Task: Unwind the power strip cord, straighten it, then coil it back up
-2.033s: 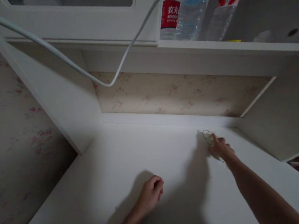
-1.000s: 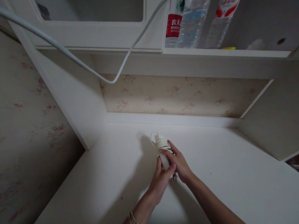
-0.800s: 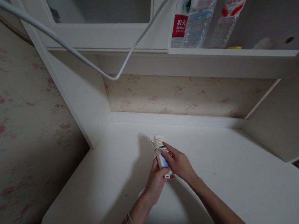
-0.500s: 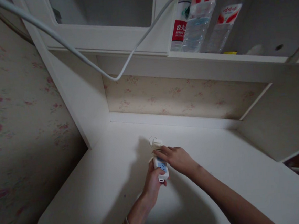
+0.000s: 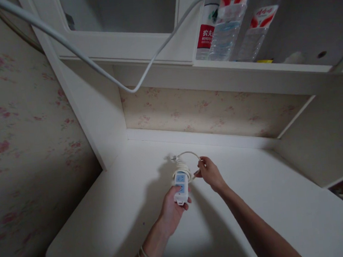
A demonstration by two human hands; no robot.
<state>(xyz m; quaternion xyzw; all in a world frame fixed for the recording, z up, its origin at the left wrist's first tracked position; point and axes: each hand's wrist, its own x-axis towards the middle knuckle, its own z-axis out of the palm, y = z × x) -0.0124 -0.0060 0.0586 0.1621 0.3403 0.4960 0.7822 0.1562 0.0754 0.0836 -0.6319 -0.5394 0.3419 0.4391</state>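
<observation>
My left hand (image 5: 172, 208) grips the near end of a white power strip (image 5: 181, 186) with blue socket faces, thumb on top and fingers beneath. The strip's off-white cord (image 5: 181, 168) is wound in several turns around its far half. Off to the right, my right hand (image 5: 210, 173) pinches a loose length of that cord, which arcs from the plug (image 5: 174, 158) at the far end to the fingers and back to the coil. Both hands are over the white desk (image 5: 245, 202).
A thick white cable (image 5: 133, 90) droops across the upper view, in front of a cabinet. Plastic bottles (image 5: 226, 33) stand on the shelf at the upper right. A white side panel (image 5: 95, 106) and floral wallpaper (image 5: 8, 129) are at the left.
My right hand has moved off the coil to the right, drawing a loop of cord out from the strip. My left hand still holds the strip, now turned slightly.
</observation>
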